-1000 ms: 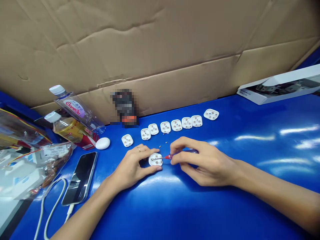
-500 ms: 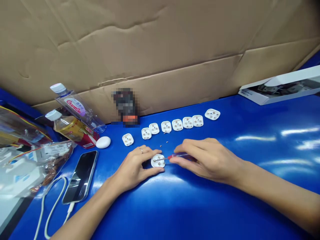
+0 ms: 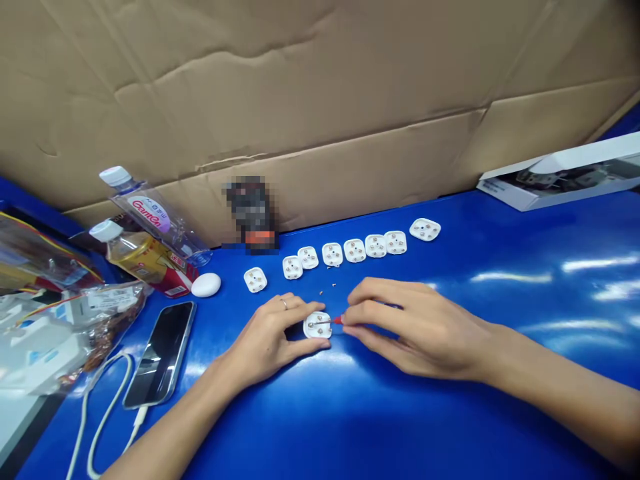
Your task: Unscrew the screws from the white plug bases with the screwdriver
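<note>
My left hand (image 3: 273, 335) lies on the blue table with thumb and index finger closed around a white, rounded-square plug piece (image 3: 313, 331) with metal terminals inside. My right hand (image 3: 417, 327) grips a screwdriver (image 3: 339, 321) whose front end is red; the fingers hide most of its handle. Its thin shaft reaches left, nearly level, over the plug piece, and the tip appears to touch the left terminal. Just beyond lie small brass-coloured bits (image 3: 321, 293), possibly screws. Farther back, several similar white plug pieces (image 3: 355, 251) stand in a loose row.
On the left are a phone (image 3: 160, 353) with a white cable (image 3: 103, 407), a white egg-shaped case (image 3: 206, 285), two bottles (image 3: 145, 263) and plastic bags (image 3: 107, 320). An open white box (image 3: 530, 200) sits back right. Cardboard (image 3: 320, 100) walls off the rear.
My right fingers have shifted and straightened around the screwdriver, covering more of its handle. The plug piece has moved very slightly toward me, still held by my left hand.
</note>
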Motion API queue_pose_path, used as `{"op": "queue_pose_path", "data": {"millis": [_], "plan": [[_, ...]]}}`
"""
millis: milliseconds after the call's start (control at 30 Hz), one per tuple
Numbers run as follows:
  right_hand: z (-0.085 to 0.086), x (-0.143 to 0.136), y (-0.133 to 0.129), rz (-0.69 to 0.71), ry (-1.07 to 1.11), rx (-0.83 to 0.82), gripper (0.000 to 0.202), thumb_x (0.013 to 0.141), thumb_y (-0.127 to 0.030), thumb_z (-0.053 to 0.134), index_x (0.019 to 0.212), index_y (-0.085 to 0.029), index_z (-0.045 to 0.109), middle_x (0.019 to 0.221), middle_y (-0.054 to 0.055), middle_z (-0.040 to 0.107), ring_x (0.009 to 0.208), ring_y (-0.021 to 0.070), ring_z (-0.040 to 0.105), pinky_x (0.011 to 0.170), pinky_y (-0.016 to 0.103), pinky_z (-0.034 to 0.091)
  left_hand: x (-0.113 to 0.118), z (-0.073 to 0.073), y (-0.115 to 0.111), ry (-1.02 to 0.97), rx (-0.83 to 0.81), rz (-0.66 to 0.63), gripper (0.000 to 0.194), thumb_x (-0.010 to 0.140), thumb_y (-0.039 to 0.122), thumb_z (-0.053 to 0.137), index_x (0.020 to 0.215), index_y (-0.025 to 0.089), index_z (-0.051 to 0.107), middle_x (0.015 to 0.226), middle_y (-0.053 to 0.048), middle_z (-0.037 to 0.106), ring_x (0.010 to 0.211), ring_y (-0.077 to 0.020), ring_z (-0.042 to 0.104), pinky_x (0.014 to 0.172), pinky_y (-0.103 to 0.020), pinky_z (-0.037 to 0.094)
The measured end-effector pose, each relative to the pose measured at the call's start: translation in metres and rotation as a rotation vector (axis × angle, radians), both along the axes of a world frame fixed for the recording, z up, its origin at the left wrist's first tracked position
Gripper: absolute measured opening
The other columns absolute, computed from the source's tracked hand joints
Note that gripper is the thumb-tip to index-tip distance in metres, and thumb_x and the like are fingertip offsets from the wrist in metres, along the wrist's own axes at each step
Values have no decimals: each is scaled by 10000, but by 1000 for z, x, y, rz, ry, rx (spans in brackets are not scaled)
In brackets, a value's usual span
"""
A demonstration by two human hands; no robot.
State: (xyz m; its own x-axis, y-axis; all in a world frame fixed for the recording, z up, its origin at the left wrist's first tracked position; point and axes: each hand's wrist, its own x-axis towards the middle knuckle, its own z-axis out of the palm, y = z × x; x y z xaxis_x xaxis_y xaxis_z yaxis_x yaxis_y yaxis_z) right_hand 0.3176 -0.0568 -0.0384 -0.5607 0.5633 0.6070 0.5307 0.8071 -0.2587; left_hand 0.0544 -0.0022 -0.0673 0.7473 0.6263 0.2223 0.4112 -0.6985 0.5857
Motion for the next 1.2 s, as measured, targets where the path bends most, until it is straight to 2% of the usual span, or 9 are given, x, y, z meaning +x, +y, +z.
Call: {"op": "queue_pose_path", "data": {"millis": [167,267,367,467,567,700,867,1067,1200], "plan": [[-1,1,1,5,86,-99,168,1038,-190,596,1203,-171,624,1043,96,757,882,206,742,746,311,607,-1,0,0,13,-5,4,475,954,476,783,1339,201,745,1073,-98,791,977,-244,721,891,-367,578],[-3,1,2,-38,61,-69,81,1059,-264,624,1098,-194,636,928,59,776,779,198,744,681,307,598,0,0,0,-1,1,-6,473,961,477,775,1331,185,744,1077,-100,789,977,-243,723,893,-362,577],[-1,0,3,-4,60,-59,80,1053,-166,590,1010,-196,650,907,59,757,774,186,727,697,297,596,0,0,0,-7,1,-9,472,963,482,771,1323,179,746,1071,-100,789,980,-242,722,900,-365,580],[1,0,1,47,119,-99,147,1015,-100,566,1100,-192,644,1015,88,751,891,193,738,770,298,620,1,1,-1,-6,-11,9,454,962,476,773,1316,193,752,1068,-99,789,984,-245,723,897,-368,586],[-1,1,0,-12,124,-131,169,1015,-181,625,1184,-192,620,1026,82,780,884,203,770,746,303,636,1,0,0,-11,-15,12,452,965,459,772,1327,190,748,1073,-102,790,992,-247,725,903,-370,590],[-4,3,1,-61,83,-124,36,1041,-243,649,1053,-209,649,878,31,782,729,179,760,639,280,598,0,-2,0,-16,-2,13,453,962,451,779,1337,202,741,1073,-91,792,997,-244,727,908,-368,590],[0,1,1,27,113,-135,106,1021,-139,603,1086,-203,656,1043,84,745,905,190,748,777,294,619,0,-2,0,-17,-27,6,455,951,447,792,1327,194,745,1100,-97,794,1018,-251,725,919,-367,582],[-2,2,0,-44,75,-123,46,1036,-187,636,1072,-214,645,902,31,763,750,177,745,677,287,597,1,0,-1,-6,-26,-2,460,945,447,799,1329,200,740,1049,-78,789,983,-244,733,937,-361,570],[-2,1,-1,29,119,-154,145,1005,-107,593,1096,-214,632,1019,67,746,887,190,749,786,296,618,1,0,-1,14,-24,-1,451,944,433,804,1325,200,740,1063,-77,785,992,-245,733,938,-354,567]]}}
